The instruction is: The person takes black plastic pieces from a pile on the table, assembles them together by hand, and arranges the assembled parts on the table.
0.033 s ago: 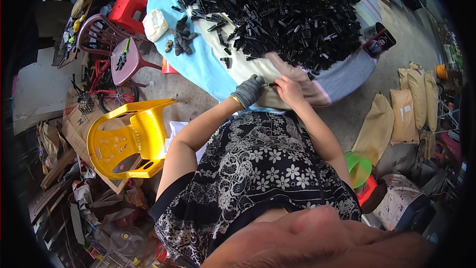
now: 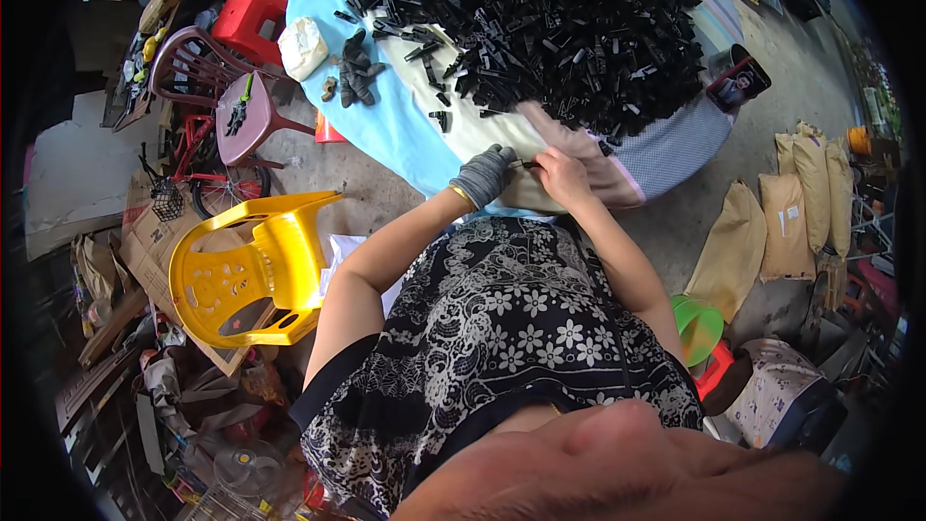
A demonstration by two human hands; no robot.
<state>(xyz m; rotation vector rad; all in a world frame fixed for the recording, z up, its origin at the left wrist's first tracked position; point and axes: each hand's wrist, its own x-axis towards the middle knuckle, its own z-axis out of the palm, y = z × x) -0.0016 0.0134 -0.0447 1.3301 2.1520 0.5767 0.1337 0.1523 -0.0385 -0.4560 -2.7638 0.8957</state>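
At the near edge of a cloth-covered table (image 2: pixel 410 135), my two hands are close together. My left hand (image 2: pixel 485 176), in a grey glove, has its fingers closed on one end of a small, narrow black plastic piece (image 2: pixel 527 165). The bare fingers of my right hand (image 2: pixel 563 178) pinch the other end. Its exact kind is too small to make out. Just beyond my hands, a large heap of similar black plastic pieces (image 2: pixel 540 29) covers the tabletop. Several loose ones lie along its left edge, near a spare grey glove (image 2: pixel 356 68).
A white bag (image 2: pixel 303 49) rests on the table's left side; a phone (image 2: pixel 738 83) leans at its right edge. To my left stand a yellow plastic chair (image 2: pixel 246 275) and a pink chair (image 2: pixel 253 121). Tan sacks (image 2: pixel 728 246) and a green basin (image 2: pixel 696 328) are to my right.
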